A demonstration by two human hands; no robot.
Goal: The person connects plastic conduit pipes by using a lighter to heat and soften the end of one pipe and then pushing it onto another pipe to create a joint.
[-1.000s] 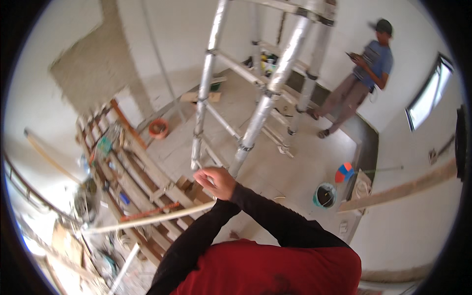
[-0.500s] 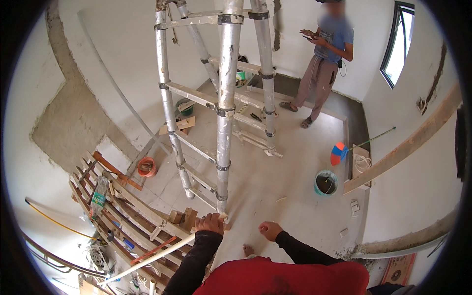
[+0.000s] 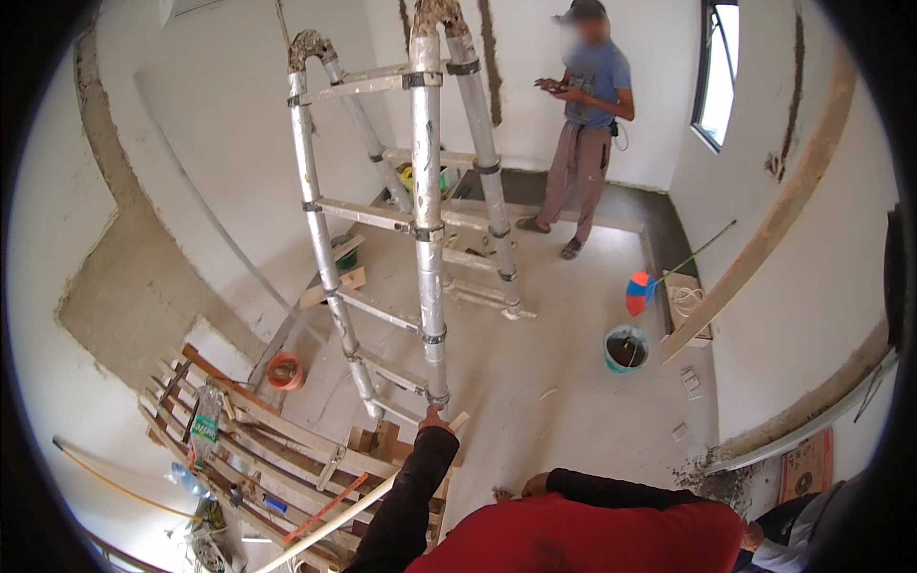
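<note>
My left arm, in a dark sleeve, reaches forward to the foot of the tall aluminium ladder (image 3: 427,191). There my left hand (image 3: 436,418) closes around a long cream pipe (image 3: 368,498), one finger seeming to stretch toward the ladder's foot. The pipe's end shows just right of the hand, and its other end slants down to the lower left. My right hand (image 3: 535,485) is drawn in close to the red shirt (image 3: 583,535), which covers most of it. Its fingers are hidden.
A person (image 3: 587,105) stands beyond the ladder; another's hand (image 3: 753,535) shows at lower right. A wooden pallet (image 3: 277,435) leans at left, near an orange bucket (image 3: 284,371). At right are a teal bucket (image 3: 626,350) and a leaning plank (image 3: 755,229).
My left hand and the pipe's end have shifted right, closer beneath the ladder's foot. My right hand has drawn back toward the shirt. The whole view has tilted upward somewhat.
</note>
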